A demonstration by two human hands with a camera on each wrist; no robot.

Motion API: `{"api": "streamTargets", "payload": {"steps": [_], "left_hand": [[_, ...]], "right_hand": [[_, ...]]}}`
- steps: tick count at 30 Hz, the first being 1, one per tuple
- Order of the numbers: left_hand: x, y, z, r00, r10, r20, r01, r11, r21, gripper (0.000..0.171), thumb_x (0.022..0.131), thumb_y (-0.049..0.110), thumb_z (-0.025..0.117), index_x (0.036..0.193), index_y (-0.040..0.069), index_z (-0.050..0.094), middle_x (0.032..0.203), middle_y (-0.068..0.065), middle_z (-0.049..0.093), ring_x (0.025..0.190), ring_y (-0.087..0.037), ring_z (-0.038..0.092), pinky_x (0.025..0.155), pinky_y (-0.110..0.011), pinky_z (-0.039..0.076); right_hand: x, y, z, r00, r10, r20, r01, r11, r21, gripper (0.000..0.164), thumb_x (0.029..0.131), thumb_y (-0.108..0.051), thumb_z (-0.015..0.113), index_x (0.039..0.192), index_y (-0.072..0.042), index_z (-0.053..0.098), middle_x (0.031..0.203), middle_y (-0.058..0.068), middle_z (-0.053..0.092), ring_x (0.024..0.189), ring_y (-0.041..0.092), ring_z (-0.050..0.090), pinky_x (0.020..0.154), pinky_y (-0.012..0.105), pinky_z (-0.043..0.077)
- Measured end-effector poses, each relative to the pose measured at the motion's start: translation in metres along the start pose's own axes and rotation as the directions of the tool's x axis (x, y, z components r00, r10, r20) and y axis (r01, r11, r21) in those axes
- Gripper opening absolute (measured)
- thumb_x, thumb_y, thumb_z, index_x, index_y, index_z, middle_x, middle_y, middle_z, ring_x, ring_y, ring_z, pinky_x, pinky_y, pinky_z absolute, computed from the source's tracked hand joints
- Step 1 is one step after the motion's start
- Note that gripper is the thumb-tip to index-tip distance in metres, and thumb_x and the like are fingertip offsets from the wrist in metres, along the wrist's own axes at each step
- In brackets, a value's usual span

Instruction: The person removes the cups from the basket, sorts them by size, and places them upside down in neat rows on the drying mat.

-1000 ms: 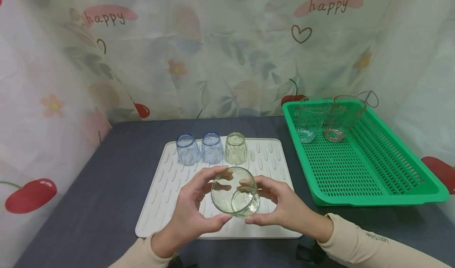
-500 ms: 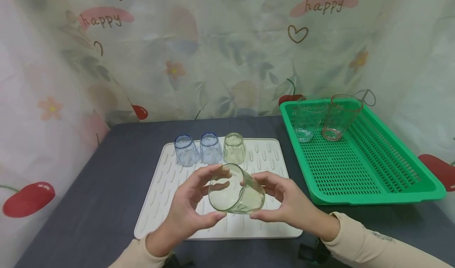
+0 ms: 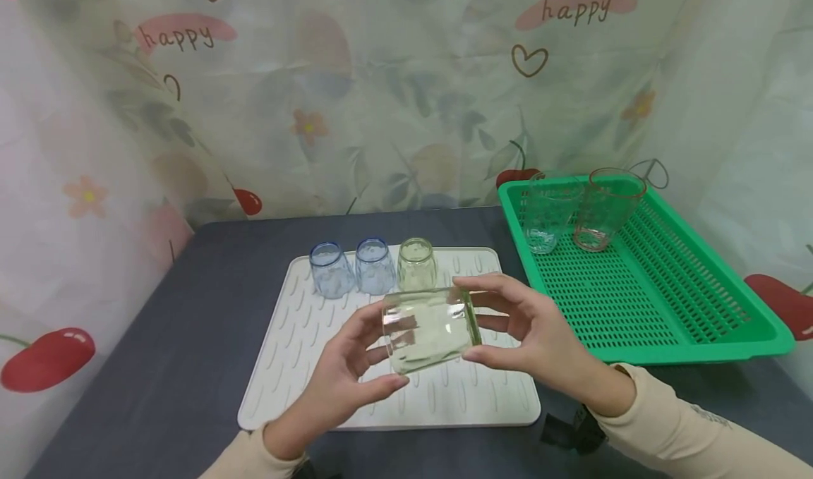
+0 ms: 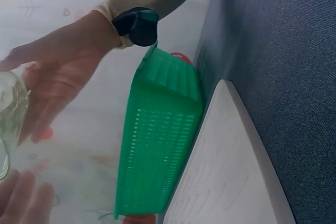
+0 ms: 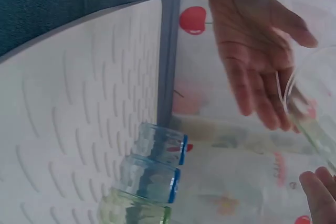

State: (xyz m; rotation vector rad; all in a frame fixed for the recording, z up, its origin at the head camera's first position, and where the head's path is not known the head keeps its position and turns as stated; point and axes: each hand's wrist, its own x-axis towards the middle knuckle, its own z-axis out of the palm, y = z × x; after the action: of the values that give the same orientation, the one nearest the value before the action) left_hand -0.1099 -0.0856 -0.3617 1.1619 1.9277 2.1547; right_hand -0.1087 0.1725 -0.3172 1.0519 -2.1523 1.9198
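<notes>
A clear green-tinted drinking glass (image 3: 432, 327) lies sideways in the air above a white ridged drying mat (image 3: 273, 380). My right hand (image 3: 533, 331) pinches its base end between thumb and fingers. My left hand (image 3: 349, 359) is at the mouth end, thumb out and fingers relaxed; whether they touch the rim I cannot tell. In the right wrist view the left hand (image 5: 257, 56) shows its palm beside the rim. Two blue glasses (image 3: 332, 274) and a green glass (image 3: 417, 266) stand in a row along the mat's back, partly overlapped in view by the held glass.
A green plastic basket (image 3: 635, 355) stands on the right of the dark tabletop (image 3: 159, 338). Inside it, a clear glass (image 3: 543, 239) and a pink-rimmed glass (image 3: 593, 239) lean at its back left. A printed curtain (image 3: 394, 112) surrounds the table on the sides and back.
The held glass has turned from mouth toward me to lying sideways, mouth left. My right hand has shifted right and up around its base; my left fingers have loosened from its side.
</notes>
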Motion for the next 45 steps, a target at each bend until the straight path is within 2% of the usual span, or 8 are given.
{"api": "streamTargets", "payload": {"steps": [11, 18, 22, 25, 32, 34, 39, 45], "left_hand": [[-0.002, -0.003, -0.007, 0.993, -0.116, -0.024, 0.119, 0.977, 0.177, 0.073, 0.084, -0.002, 0.072, 0.147, 0.009, 0.036, 0.136, -0.011, 0.053, 0.128, -0.014, 0.051, 0.097, -0.039, 0.049], [-0.008, 0.003, -0.023, 0.957, -0.277, -0.087, 0.288, 0.869, 0.402, 0.065, 0.093, 0.016, 0.065, 0.15, 0.019, 0.033, 0.142, -0.012, 0.049, 0.131, -0.03, 0.048, 0.101, -0.043, 0.045], [-0.014, 0.007, -0.036, 0.947, -0.294, -0.127, 0.313, 0.767, 0.561, 0.067, 0.096, 0.024, 0.061, 0.153, 0.02, 0.026, 0.149, -0.012, 0.042, 0.135, -0.033, 0.043, 0.104, -0.05, 0.041], [-0.019, 0.011, -0.047, 0.934, -0.312, -0.171, 0.342, 0.651, 0.677, 0.074, 0.095, 0.033, 0.061, 0.155, 0.021, 0.02, 0.153, -0.013, 0.035, 0.139, -0.035, 0.037, 0.105, -0.057, 0.037], [-0.032, 0.016, -0.071, 0.875, -0.401, -0.271, 0.399, 0.281, 0.873, 0.105, 0.082, 0.059, 0.067, 0.157, 0.016, 0.007, 0.159, -0.018, 0.02, 0.142, -0.041, 0.025, 0.105, -0.065, 0.031], [-0.036, 0.015, -0.077, 0.869, -0.404, -0.285, 0.389, 0.203, 0.899, 0.111, 0.078, 0.062, 0.07, 0.157, 0.014, 0.007, 0.158, -0.022, 0.019, 0.142, -0.044, 0.024, 0.106, -0.065, 0.029], [-0.051, 0.006, -0.09, 0.855, -0.436, -0.28, 0.359, 0.107, 0.927, 0.118, 0.073, 0.068, 0.07, 0.156, 0.012, 0.008, 0.157, -0.028, 0.014, 0.142, -0.049, 0.017, 0.108, -0.068, 0.02], [-0.073, -0.007, -0.096, 0.865, -0.441, -0.241, 0.275, 0.015, 0.961, 0.115, 0.071, 0.081, 0.058, 0.154, 0.011, 0.021, 0.156, -0.029, 0.017, 0.139, -0.052, 0.023, 0.101, -0.073, 0.024]], "right_hand": [[0.016, -0.008, -0.014, 0.992, -0.12, -0.026, 0.118, 0.99, -0.073, 0.063, 0.074, 0.014, 0.075, 0.132, 0.006, 0.052, 0.129, -0.001, 0.057, 0.112, 0.013, 0.059, 0.08, 0.031, 0.057], [0.032, -0.013, -0.03, 0.996, 0.028, -0.09, -0.047, 0.974, -0.22, 0.061, 0.078, 0.001, 0.078, 0.133, -0.005, 0.055, 0.132, -0.002, 0.057, 0.113, 0.013, 0.058, 0.077, 0.032, 0.058], [0.042, -0.013, -0.039, 0.986, 0.11, -0.124, -0.141, 0.95, -0.278, 0.057, 0.081, -0.009, 0.078, 0.134, -0.011, 0.056, 0.135, 0.001, 0.055, 0.118, 0.017, 0.056, 0.076, 0.031, 0.058], [0.049, -0.01, -0.045, 0.979, 0.141, -0.149, -0.187, 0.911, -0.367, 0.057, 0.082, -0.017, 0.079, 0.133, -0.015, 0.056, 0.136, -0.001, 0.055, 0.122, 0.019, 0.054, 0.085, 0.031, 0.055], [0.063, -0.004, -0.057, 0.957, 0.224, -0.183, -0.285, 0.84, -0.461, 0.059, 0.081, -0.031, 0.078, 0.135, -0.021, 0.055, 0.141, -0.002, 0.05, 0.121, 0.028, 0.058, 0.096, 0.045, 0.048], [0.067, -0.002, -0.06, 0.949, 0.252, -0.192, -0.314, 0.822, -0.475, 0.061, 0.081, -0.034, 0.078, 0.135, -0.021, 0.055, 0.142, -0.001, 0.049, 0.12, 0.03, 0.059, 0.094, 0.046, 0.05], [0.075, 0.008, -0.066, 0.925, 0.318, -0.206, -0.379, 0.777, -0.502, 0.063, 0.081, -0.035, 0.078, 0.137, -0.022, 0.053, 0.146, 0.001, 0.044, 0.119, 0.033, 0.059, 0.092, 0.046, 0.051], [0.083, 0.024, -0.07, 0.905, 0.384, -0.183, -0.42, 0.738, -0.529, 0.065, 0.083, -0.031, 0.078, 0.14, -0.016, 0.051, 0.146, 0.004, 0.045, 0.122, 0.035, 0.056, 0.09, 0.047, 0.051]]}}
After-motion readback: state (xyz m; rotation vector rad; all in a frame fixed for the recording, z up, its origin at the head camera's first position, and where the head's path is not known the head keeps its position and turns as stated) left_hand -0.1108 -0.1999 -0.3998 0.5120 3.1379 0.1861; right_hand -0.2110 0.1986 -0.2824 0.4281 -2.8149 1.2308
